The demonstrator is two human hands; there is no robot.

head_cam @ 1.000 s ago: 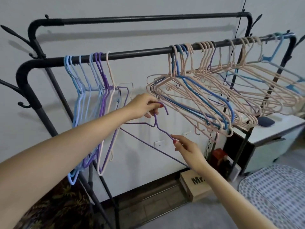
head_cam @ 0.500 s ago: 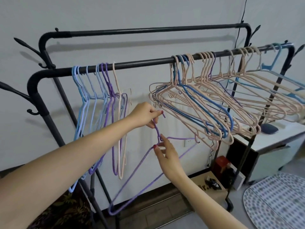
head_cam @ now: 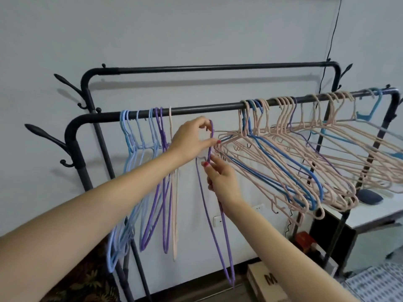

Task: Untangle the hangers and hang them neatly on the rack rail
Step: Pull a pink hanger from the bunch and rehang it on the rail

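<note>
I have one purple hanger free of the tangle, hanging edge-on just below the rail, in the gap between the neat group at the left end and the tangle. My left hand pinches its hook; my right hand pinches its neck. Next, I judge, lift the hook over the rail beside the neat group.

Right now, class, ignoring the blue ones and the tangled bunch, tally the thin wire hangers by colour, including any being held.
Purple wire hangers on the black rack rail: 2
Pink wire hanger on it: 1
Purple wire hanger in both hands: 1
Total: 4
</note>
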